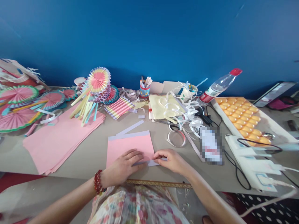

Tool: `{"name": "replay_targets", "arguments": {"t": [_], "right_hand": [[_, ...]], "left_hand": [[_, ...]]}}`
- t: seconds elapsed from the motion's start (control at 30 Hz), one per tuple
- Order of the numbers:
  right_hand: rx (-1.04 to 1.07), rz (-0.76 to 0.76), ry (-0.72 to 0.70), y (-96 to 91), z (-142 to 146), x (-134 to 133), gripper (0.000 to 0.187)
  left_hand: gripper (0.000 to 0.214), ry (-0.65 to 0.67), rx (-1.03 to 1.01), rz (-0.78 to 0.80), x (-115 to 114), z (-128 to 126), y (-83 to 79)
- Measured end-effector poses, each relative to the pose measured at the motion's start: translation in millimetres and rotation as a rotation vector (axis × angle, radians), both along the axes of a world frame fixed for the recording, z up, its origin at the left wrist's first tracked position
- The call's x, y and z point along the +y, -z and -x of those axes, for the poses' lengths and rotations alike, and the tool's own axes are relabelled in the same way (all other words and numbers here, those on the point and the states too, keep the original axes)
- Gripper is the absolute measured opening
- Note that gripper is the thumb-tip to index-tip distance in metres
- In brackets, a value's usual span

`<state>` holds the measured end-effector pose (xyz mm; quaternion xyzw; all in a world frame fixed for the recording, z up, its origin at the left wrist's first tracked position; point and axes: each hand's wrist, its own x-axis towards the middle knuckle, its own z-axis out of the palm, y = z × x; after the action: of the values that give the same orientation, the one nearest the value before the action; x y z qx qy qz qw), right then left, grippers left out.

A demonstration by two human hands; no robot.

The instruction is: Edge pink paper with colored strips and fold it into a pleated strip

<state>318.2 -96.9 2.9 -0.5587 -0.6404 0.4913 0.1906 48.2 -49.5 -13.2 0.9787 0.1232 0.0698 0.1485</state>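
Note:
A pink paper sheet (130, 146) lies in front of me, with a lavender band along its far edge. Along the near edge runs a lavender paper strip (151, 163), partly covered by my hands. My left hand (123, 166) rests flat on the sheet's near part, fingers stretched out over the strip. At the sheet's near right corner, my right hand (170, 160) pinches the strip's right end between thumb and fingers. Another loose lavender strip (133, 127) slants across the far edge of the sheet.
On the left lie a pink paper stack (58, 137) and several folded paper fans (98, 81). A pen cup (144, 90) stands by the blue wall. To the right are tangled white ribbons (173, 109), a tipped plastic bottle (218, 87), an orange-domed tray (238, 115) and a power strip (252, 165).

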Motion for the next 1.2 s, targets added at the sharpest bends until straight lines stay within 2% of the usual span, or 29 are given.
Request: {"name": "replay_targets", "arguments": {"t": [0.83,1.2], "right_hand": [[-0.025,-0.036,-0.007,1.2,1,-1,0.014],[-0.150,-0.047,0.006,-9.4,5,-4,0.015]], "left_hand": [[0.057,0.011,0.027,0.008,-1,2,3.2],[0.057,0.000,0.018,-0.004,-1,0,1.9]]}}
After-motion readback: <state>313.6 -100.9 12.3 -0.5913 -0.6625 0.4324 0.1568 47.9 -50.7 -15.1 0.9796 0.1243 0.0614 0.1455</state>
